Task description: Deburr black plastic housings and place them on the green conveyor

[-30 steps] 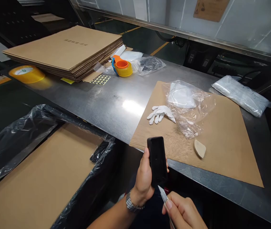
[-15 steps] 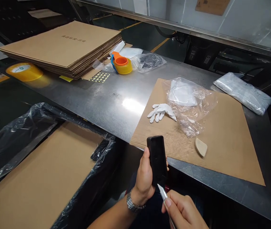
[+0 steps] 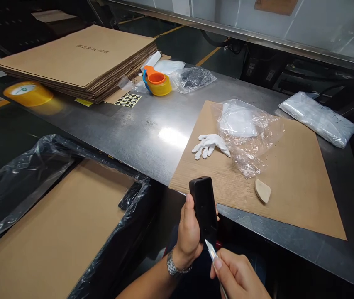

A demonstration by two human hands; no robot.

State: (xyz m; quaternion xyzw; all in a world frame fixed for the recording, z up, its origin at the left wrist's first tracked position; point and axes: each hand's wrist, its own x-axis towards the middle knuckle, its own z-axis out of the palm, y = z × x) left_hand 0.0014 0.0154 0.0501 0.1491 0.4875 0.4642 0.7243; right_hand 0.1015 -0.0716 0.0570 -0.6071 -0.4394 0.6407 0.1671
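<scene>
My left hand (image 3: 189, 230) is wrapped round a black, open-sided rectangular case (image 3: 204, 207), holding it upright at a slight tilt in front of the table edge. My thumb lies along its left side and fingertips show at its right. In my right hand (image 3: 237, 272) is a knife with a slim metal handle and a pointed blade (image 3: 210, 248). The blade tip is at the lower end of the case; whether it touches I cannot tell. A white glove (image 3: 211, 145) and a beige wedge-shaped pad (image 3: 262, 191) lie on the cardboard sheet (image 3: 298, 187) beyond my hands.
Clear plastic bags (image 3: 251, 141) lie on the cardboard, and a wrapped white packet (image 3: 318, 118) sits at right. Stacked cardboard (image 3: 80, 54), a tape dispenser (image 3: 158, 83) and a yellow tape roll (image 3: 29, 93) occupy the table's left. A plastic-lined box (image 3: 55, 224) stands below left.
The black case has tilted and turned slightly, showing more of its top end and shifting a little left. The knife tip stays near its lower end.
</scene>
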